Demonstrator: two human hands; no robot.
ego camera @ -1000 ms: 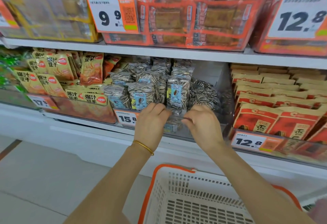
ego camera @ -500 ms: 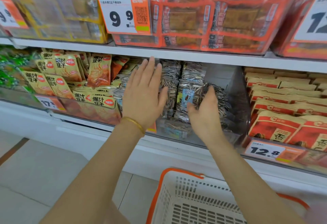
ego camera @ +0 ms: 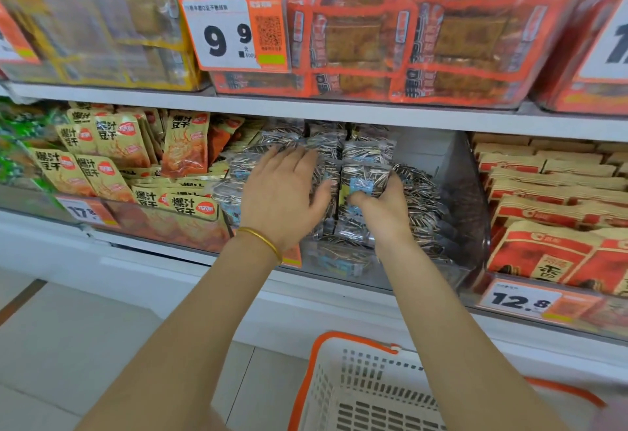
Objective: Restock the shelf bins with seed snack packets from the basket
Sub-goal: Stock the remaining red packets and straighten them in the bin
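In the middle left of the frame sit yellow packets point(ego camera: 112, 162) in their own bin. Just right of them, near the middle, the left hand point(ego camera: 282, 199) lies flat on the seed packets point(ego camera: 367, 172). Its fingers are straight and spread, so it holds nothing and only presses. A gold bracelet point(ego camera: 261, 238) is on that wrist.

The seed packets stand in rows in a clear bin point(ego camera: 465, 192) under the white shelf, in the middle of the frame. Just right of the left hand, the right hand point(ego camera: 384, 209) has its thumb on the front of one upright packet and its fingers bent round the side, so it looks like it grips that packet.

I think the step now is tidying: pushing the packets back and standing them up straight. There looks to be room at the right side of the bin.

Far right are red packets point(ego camera: 543, 253). At the bottom, a bit right of the middle, is the white basket point(ego camera: 356, 390) with an orange rim. No packets show in the part we can see. Next, a hand would need to let go, reach down and check the basket for more.
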